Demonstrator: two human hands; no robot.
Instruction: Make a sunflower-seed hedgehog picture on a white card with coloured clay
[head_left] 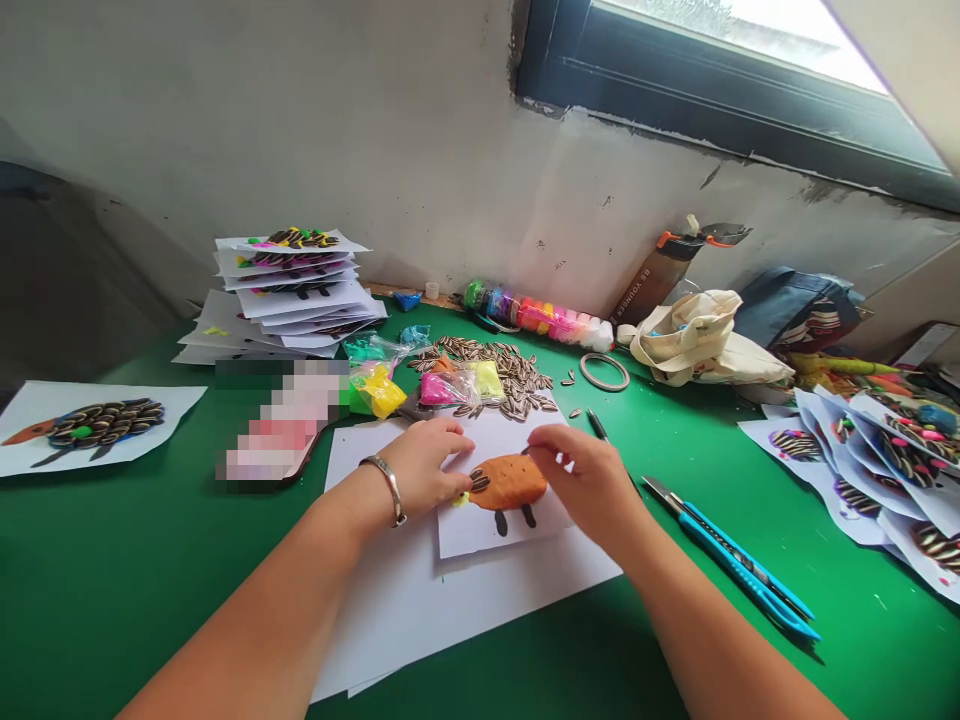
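An orange clay oval point(508, 482) lies on a white paper card point(502, 530), with dark clay legs point(510, 518) below it. Several striped sunflower seeds point(480, 480) are pressed into its left end. My left hand point(420, 465) rests on the card beside the oval, near a small yellow clay bit point(459, 499), and shows nothing in its grip. My right hand point(581, 480) hangs over the oval's top edge with its fingertips drawn together. Whether they pinch a seed is hidden.
A heap of loose seeds point(487, 375) and bagged coloured clay point(450, 388) lie beyond the card. A blue utility knife point(731, 560) and a pen point(598, 425) sit to the right. Stacks of seed-decorated pictures point(292, 290) rise at back left and right. A blurred object point(277, 430) lies left.
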